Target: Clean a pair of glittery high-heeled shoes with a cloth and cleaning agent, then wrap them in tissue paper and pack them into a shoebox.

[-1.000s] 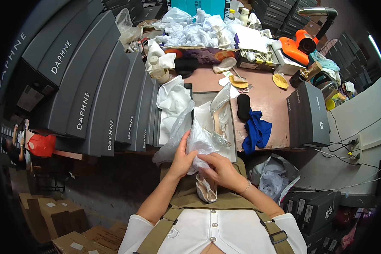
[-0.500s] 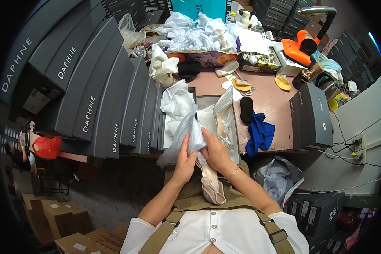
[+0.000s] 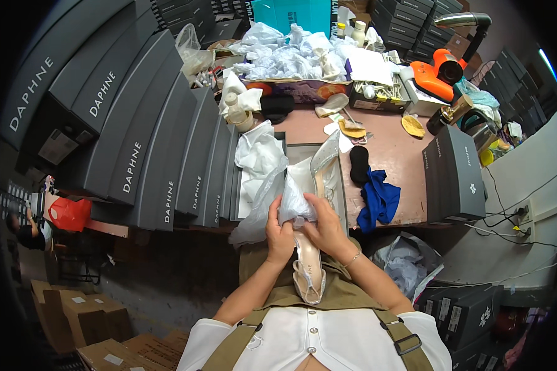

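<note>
My left hand (image 3: 280,238) and my right hand (image 3: 329,232) close from both sides on the front of a high-heeled shoe (image 3: 310,263), where white tissue paper (image 3: 296,204) covers it. The shoe's pale insole and glittery strapped heel end point toward my lap; its toe is hidden under the paper. A loose sheet of that paper trails off to the left. Just beyond my hands, a matching sparkly shoe (image 3: 325,154) lies in an open grey shoebox (image 3: 342,185). More white tissue (image 3: 257,151) spills over the box's left part.
Grey shoeboxes (image 3: 136,142) are stacked along the left. A blue cloth (image 3: 379,196) and a black pad (image 3: 359,166) lie right of the open box. Further back stand a carton of crumpled tissue (image 3: 297,91) and an orange tool (image 3: 432,80). A tissue-filled bag (image 3: 408,260) hangs below the table's edge.
The shoe has turned more upright, its heel end shifting slightly right and nearer me. My hands have moved a little along the paper, the right one outward and down, with thumbs now nearer each other.
</note>
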Tool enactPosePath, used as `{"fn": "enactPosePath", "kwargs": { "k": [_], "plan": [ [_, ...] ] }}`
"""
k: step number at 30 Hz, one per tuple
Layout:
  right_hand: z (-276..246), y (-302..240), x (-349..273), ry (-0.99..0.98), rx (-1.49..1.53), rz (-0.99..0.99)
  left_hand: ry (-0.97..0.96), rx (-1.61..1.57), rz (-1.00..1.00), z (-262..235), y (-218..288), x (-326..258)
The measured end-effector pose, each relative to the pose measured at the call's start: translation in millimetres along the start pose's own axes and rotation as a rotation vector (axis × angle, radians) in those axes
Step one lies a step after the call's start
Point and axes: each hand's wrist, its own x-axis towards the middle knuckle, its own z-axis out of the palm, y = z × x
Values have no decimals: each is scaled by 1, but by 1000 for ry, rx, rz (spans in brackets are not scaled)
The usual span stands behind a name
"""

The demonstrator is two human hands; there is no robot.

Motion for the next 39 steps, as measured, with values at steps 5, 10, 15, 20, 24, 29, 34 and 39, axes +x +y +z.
{"fn": "enactPosePath", "kwargs": {
  "k": [5, 10, 15, 20, 24, 29, 34, 39],
  "plan": [
    [-6, 7, -4, 94, -66, -20, -241, 257, 197, -2, 25, -8],
    [-3, -8, -5, 2, 11, -102, -83, -74, -12, -3, 24, 0],
    [5, -8, -7, 38, -26, -75, 99, -249, -94, 9, 10, 6],
    [14, -12, -5, 45, -1, -102, 209, -340, -84, 11, 2, 4],
    [18, -10, -3, -17, 97, -60, 311, -416, -188, 5, 2, 7],
    [13, -12, -40, -180, 776, 367, 309, -408, -17, 10, 21, 37],
    [-43, 23, -44, 122, 1101, 559, -301, -136, 102, 35, 31, 42],
    [-144, 113, -44, 489, 1011, 531, -193, -75, -341, 58, -37, 77]
  ]
}}
